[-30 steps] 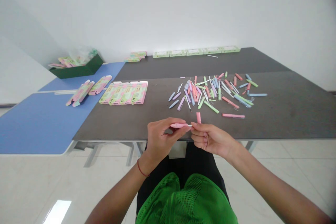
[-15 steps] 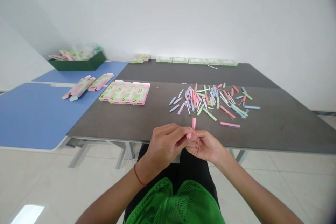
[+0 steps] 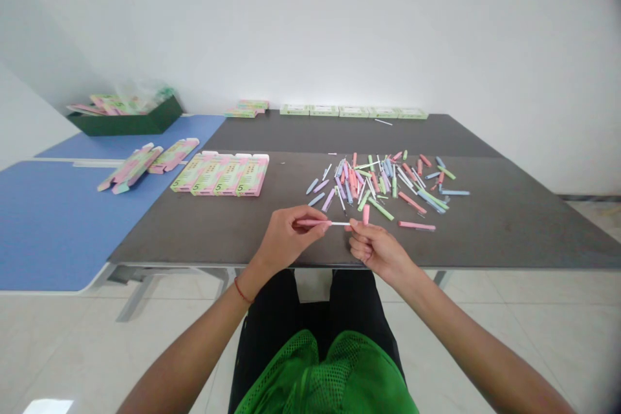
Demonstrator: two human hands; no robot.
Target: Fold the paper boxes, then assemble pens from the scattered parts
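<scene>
As they parted, the left hand (image 3: 285, 237) pinched a pink barrel (image 3: 311, 223); the right hand (image 3: 376, 249), a white refill (image 3: 340, 224), bared, not fully housed.

The numeral "5" (image 3: 240, 187) is printed on each of four pink-and-green rectangular cardboard boxes (image 3: 228, 173), left of frame centre. Their remaining print is illegible.

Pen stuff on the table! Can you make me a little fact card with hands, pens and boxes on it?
Left hand: holds a pink barrel
Right hand: pinches the end of a white stick sticking out of the barrel
Pink cap: on the dark table, just beyond the right hand
Pen parts: scattered; pink, green, blue, purple, white
Front boxes: four in a row
Back boxes: five, by the wall
Green bin: on the blue table
</scene>
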